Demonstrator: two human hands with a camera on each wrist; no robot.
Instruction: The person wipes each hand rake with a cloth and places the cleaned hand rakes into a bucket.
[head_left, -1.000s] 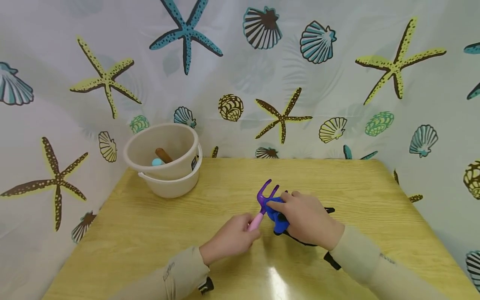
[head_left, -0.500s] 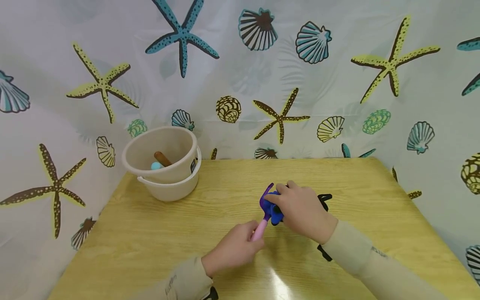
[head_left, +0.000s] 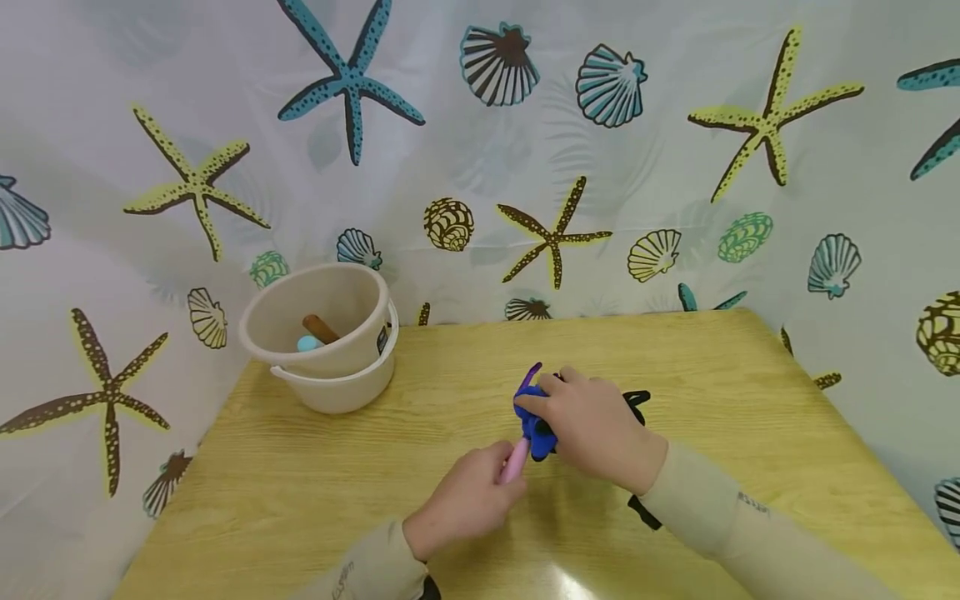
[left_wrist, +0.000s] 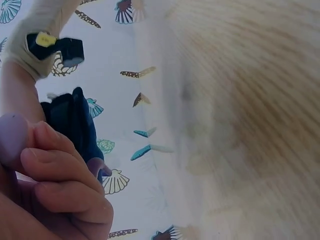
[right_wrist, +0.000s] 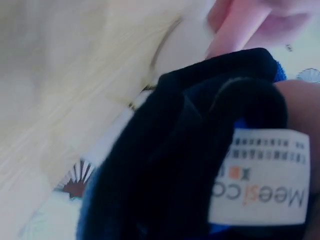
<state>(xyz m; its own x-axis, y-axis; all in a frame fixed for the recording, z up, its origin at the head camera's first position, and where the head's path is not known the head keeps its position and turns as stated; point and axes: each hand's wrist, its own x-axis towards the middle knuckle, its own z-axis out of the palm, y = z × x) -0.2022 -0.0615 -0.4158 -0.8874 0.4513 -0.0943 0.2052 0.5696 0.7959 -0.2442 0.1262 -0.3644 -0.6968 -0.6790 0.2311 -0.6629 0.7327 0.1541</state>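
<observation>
In the head view, my left hand (head_left: 465,492) grips the pink handle of a small hand rake (head_left: 514,461), its purple head pointing away from me. One purple prong sticks out past a bunched blue cloth with black backing (head_left: 542,440), which covers most of the head. My right hand (head_left: 600,425) holds this cloth against the rake head. The left wrist view shows curled fingers (left_wrist: 70,200) around the handle, whose rounded lilac end is at the left edge. A white label (right_wrist: 260,180) with printing hangs from the cloth's dark inner side in the right wrist view.
Two nested cream buckets (head_left: 337,392) stand at the table's back left, the upper one tilted. Inside lie a brown rod-like thing (head_left: 321,328) and a light blue rounded thing (head_left: 308,342). A curtain printed with shells and starfish surrounds the wooden table (head_left: 442,367).
My right hand has moved left with the cloth, covering more of the rake's purple head; two prongs showed before, now one. The left hand keeps its grip. The head view has shifted slightly.
</observation>
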